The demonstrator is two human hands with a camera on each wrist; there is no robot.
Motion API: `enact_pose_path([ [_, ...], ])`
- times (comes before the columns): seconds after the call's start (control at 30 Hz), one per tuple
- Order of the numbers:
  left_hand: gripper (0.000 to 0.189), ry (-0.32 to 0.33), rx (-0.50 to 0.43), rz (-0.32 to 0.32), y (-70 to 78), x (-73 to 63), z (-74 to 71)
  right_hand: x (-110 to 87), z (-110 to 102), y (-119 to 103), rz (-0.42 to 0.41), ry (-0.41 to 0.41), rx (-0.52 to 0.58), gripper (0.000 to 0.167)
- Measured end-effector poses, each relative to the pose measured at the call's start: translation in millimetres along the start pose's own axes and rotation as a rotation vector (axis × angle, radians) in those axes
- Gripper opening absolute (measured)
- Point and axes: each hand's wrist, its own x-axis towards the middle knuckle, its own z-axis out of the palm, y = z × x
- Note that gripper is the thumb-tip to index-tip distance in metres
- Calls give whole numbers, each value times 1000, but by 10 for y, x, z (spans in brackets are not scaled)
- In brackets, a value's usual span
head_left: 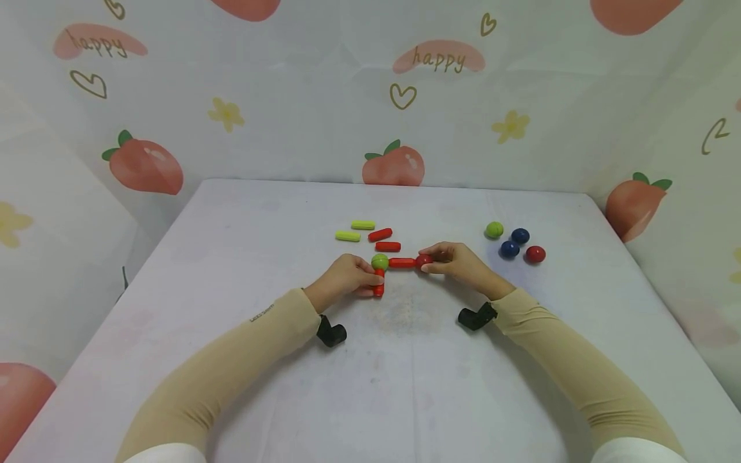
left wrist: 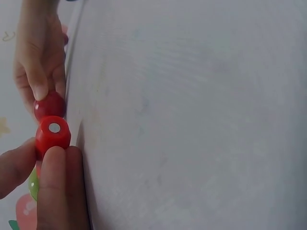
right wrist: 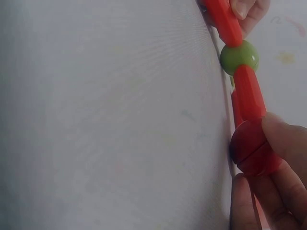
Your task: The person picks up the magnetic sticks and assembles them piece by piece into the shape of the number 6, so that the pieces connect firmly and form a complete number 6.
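Note:
My left hand [head_left: 349, 276] pinches a red magnetic rod [head_left: 379, 283] that points toward me, its round metal end showing in the left wrist view. The rod's far end meets a green ball [head_left: 379, 262]. From that ball a second red rod [head_left: 402, 263] runs right to a red ball [head_left: 424, 261]. My right hand [head_left: 460, 263] holds this red ball between thumb and fingers, as the right wrist view also shows. The joined pieces form a corner with the green ball at its bend.
Behind the joined pieces lie two loose red rods [head_left: 388, 246] and two yellow-green rods [head_left: 348, 236]. To the right sit a green ball [head_left: 494, 230], two dark blue balls [head_left: 509, 249] and another red ball [head_left: 535, 254]. A patterned cloth hangs behind the white table [head_left: 260, 218].

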Motion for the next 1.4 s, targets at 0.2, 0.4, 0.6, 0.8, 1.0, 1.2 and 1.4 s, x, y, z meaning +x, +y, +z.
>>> enact_pose_path([
  [0.2, 29, 3, -27, -40, 9, 25, 1, -4, -1, 3, -3, 4, -7, 44],
  [0.4, 30, -2, -64, -69, -1, 48, 0, -11, -3, -2, 3, -2, -8, 44],
  [0.6, 31, -4, -85, -69, -19, 50, -10, 6, 1, 7, 8, -7, -9, 45],
  [0.8, 30, -22, -96, -54, -23, 45, -11, -1, -6, 15, 7, -5, -9, 46],
  [1.0, 31, -19, -80, -36, -42, 36, -16, -19, -4, -4, 3, -6, -10, 45],
  [1.2, 31, -32, -67, -26, -64, 48, -20, -18, 3, -6, -26, -24, -12, 44],
  [1.4, 32, -24, -72, -29, -58, 56, -27, -28, -26, -51, -29, -47, -30, 49],
])
